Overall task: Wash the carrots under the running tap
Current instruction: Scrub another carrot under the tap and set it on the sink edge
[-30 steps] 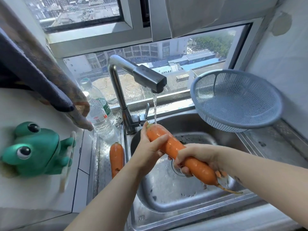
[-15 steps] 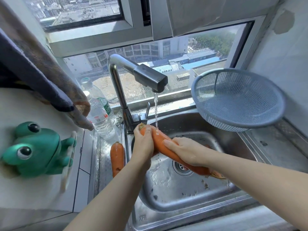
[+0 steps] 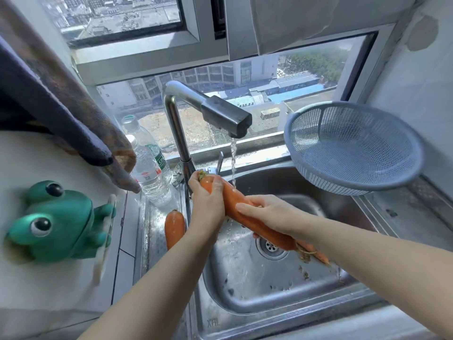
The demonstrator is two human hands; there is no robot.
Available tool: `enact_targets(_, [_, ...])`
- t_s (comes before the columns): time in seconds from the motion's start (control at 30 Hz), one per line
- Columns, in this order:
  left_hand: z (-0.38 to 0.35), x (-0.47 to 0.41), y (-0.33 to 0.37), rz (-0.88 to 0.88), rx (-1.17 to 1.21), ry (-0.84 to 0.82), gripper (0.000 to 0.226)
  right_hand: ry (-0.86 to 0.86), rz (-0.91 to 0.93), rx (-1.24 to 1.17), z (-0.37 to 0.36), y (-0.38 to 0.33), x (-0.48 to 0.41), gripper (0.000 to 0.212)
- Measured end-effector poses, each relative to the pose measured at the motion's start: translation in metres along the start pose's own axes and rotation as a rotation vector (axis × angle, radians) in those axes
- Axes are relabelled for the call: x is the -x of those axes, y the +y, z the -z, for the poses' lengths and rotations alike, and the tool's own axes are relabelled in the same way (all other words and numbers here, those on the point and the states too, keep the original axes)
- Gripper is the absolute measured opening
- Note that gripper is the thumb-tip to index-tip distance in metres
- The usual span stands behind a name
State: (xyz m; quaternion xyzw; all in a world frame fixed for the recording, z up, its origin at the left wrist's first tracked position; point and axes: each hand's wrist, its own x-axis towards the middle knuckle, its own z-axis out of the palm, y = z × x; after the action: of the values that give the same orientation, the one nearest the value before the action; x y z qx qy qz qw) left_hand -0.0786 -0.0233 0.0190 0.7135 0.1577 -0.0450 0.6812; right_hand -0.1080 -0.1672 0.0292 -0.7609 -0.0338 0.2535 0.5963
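A long orange carrot point(image 3: 236, 204) slants over the steel sink point(image 3: 257, 290), with water falling on it from the running tap point(image 3: 220, 116). My left hand point(image 3: 207, 200) grips the carrot's thick top end near the tap's base. My right hand point(image 3: 269, 212) wraps the carrot's middle and covers part of it. The thin root end sticks out below my right wrist, over the drain. A second carrot point(image 3: 174, 228) lies on the wet ledge left of the sink, untouched.
A blue plastic colander point(image 3: 353, 148) leans at the sink's back right corner. Two clear water bottles point(image 3: 149, 165) stand left of the tap. A green frog figure point(image 3: 56, 222) is stuck on the left wall, beneath hanging cloth point(image 3: 61, 106). The window sits directly behind the tap.
The carrot shifted left and up, so the stream now lands below its top instead of on the top end. My right hand slid up from the thin end toward the middle.
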Motion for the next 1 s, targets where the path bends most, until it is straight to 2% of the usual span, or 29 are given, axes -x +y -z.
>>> enact_targets(0.13, [0.005, -0.006, 0.007, 0.032, 0.036, 0.005, 0.048, -0.168, 0.014, -0.089, 0.009, -0.002, -0.003, 0.025])
enact_targets(0.2, [0.004, -0.007, 0.007, 0.041, 0.051, 0.032, 0.045, -0.117, 0.065, 0.054, 0.009, -0.004, -0.007, 0.026])
enact_targets(0.27, [0.001, -0.005, 0.006, 0.04, 0.012, 0.07, 0.043, 0.047, 0.123, 0.226, 0.004, -0.002, -0.013, 0.023])
enact_targets(0.33, [0.0, -0.007, 0.006, 0.041, -0.011, 0.077, 0.042, 0.135, 0.161, 0.236, -0.001, 0.001, -0.017, 0.019])
enact_targets(0.4, [0.002, -0.011, 0.007, 0.046, 0.014, 0.074, 0.041, 0.041, 0.132, 0.138, 0.002, 0.0, -0.018, 0.016])
enact_targets(0.5, [0.005, -0.021, 0.005, 0.049, 0.08, 0.08, 0.042, -0.146, 0.04, -0.002, 0.013, -0.008, -0.017, 0.022])
enact_targets(0.67, [0.002, -0.018, 0.004, 0.043, 0.026, 0.127, 0.04, 0.037, 0.109, 0.187, 0.007, -0.012, -0.022, 0.024])
enact_targets(0.87, [0.005, -0.022, 0.0, 0.065, 0.048, 0.114, 0.045, -0.085, 0.031, 0.009, 0.013, -0.011, -0.022, 0.02])
enact_targets(1.0, [0.002, -0.02, 0.005, 0.071, 0.038, 0.118, 0.043, 0.012, 0.087, 0.131, 0.008, -0.012, -0.022, 0.016])
